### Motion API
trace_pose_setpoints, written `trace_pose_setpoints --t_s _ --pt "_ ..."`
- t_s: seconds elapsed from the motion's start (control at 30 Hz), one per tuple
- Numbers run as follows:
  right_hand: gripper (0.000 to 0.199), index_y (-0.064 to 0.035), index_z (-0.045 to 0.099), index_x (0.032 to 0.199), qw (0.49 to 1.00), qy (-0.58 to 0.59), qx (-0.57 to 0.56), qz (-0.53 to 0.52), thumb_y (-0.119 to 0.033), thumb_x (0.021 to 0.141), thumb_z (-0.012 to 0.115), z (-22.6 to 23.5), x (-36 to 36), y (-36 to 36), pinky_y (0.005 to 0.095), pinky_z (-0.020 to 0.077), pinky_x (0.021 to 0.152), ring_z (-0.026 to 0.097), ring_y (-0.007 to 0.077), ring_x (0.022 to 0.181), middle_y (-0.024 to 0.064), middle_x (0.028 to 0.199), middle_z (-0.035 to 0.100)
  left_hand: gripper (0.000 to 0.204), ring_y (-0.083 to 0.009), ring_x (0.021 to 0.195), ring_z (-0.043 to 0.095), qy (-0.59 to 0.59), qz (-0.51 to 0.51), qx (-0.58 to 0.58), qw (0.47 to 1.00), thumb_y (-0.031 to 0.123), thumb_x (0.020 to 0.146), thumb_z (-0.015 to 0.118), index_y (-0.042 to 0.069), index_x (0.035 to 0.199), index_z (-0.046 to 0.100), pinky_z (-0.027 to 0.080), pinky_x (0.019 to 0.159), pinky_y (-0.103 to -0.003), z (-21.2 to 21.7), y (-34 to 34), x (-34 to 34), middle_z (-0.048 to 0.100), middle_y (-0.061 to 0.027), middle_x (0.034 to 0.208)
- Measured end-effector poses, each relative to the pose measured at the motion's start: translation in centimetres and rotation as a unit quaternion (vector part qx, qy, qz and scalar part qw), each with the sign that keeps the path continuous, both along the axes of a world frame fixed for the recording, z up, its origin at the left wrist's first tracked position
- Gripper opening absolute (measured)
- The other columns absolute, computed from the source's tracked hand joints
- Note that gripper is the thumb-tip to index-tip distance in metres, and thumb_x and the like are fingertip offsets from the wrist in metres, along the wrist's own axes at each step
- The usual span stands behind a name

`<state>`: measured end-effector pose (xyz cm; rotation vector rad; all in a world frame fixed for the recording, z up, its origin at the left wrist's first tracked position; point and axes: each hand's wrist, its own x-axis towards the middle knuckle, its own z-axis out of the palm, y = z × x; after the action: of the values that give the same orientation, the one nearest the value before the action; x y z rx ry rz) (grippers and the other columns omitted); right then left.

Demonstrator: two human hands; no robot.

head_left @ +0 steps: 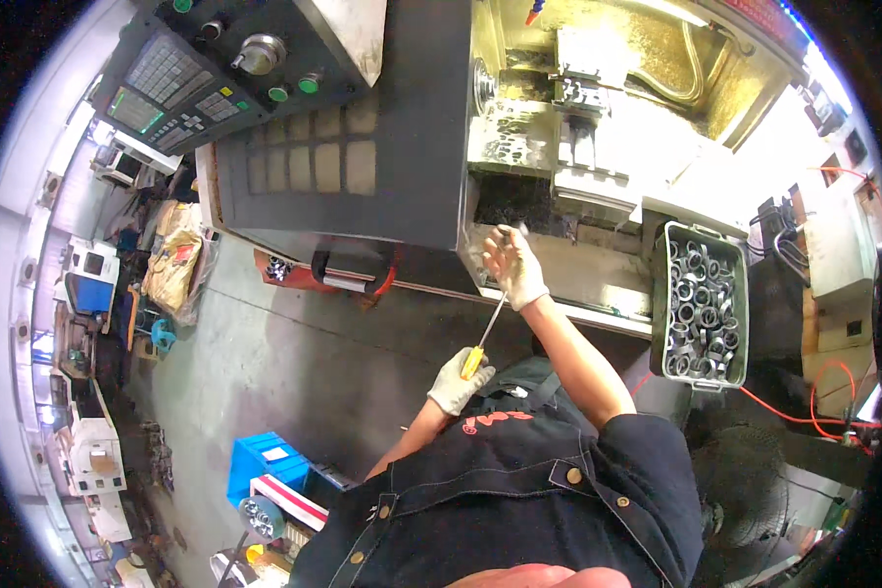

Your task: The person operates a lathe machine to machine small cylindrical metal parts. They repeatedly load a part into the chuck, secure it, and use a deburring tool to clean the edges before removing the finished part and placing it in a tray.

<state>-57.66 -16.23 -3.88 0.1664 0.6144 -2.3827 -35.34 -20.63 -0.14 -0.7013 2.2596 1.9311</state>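
In my gloved left hand (pixel 455 383) is a yellow-handled screwdriver (pixel 473 362), held in front of my body. Its long thin shaft slants up toward my right wrist; the tip is hidden or too small to tell. My gloved right hand (pixel 515 269) reaches to the lit opening of a lathe (pixel 559 257), fingers curled in. A small greyish spot shows by the fingertips, too small to name. Deeper inside the machine are the chuck (pixel 483 86) and a tool slide (pixel 588 186).
A grey-green bin (pixel 661 338) full of metal rings stands at the machine's right front. The dark sliding door (pixel 412 167) and control panel (pixel 167 88) are on the left. Behind to the left sits a blue box (pixel 253 465). A red hose (pixel 789 416) runs at the right.
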Motion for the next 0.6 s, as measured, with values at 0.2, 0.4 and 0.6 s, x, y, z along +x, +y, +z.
trace_pose_setpoints --t_s 0.2,0.4,0.6 --pt "0.041 -0.0116 0.047 0.112 0.989 -0.068 -0.015 0.133 -0.044 0.086 0.051 -4.0 -1.7 5.0 0.03 0.0503 0.069 0.058 0.0236 0.086 0.0125 0.105 0.053 0.029 -0.0125 0.07 0.052 -0.033 0.029 -0.073 0.996 0.026 0.077 0.068 0.005 0.093 0.055 0.044 0.066 -0.027 -1.7 0.6 -6.8 0.057 -0.0044 0.079" --pt "0.037 -0.0093 0.045 0.112 0.979 -0.068 0.009 0.194 -0.023 0.081 0.059 -4.4 -6.2 6.9 0.0306 0.0455 0.066 0.058 0.0226 0.085 0.0146 0.107 0.055 0.034 -0.0185 0.073 0.054 -0.036 0.058 -0.174 0.982 0.032 0.077 0.067 0.004 0.093 0.055 0.044 0.067 -0.03 -1.3 0.0 -13.8 0.058 -0.0081 0.081" --pt "0.031 -0.0081 0.046 0.11 0.961 0.04 0.018 0.273 -0.021 0.083 0.054 -2.0 -15.1 3.7 0.0331 0.0484 0.07 0.059 0.0236 0.088 0.0146 0.104 0.057 0.049 -0.0354 0.086 0.06 -0.137 0.044 -0.328 0.934 0.049 0.077 0.058 0.009 0.106 0.055 0.047 0.073 -0.042 2.9 -2.1 -21.3 0.063 -0.0184 0.093"
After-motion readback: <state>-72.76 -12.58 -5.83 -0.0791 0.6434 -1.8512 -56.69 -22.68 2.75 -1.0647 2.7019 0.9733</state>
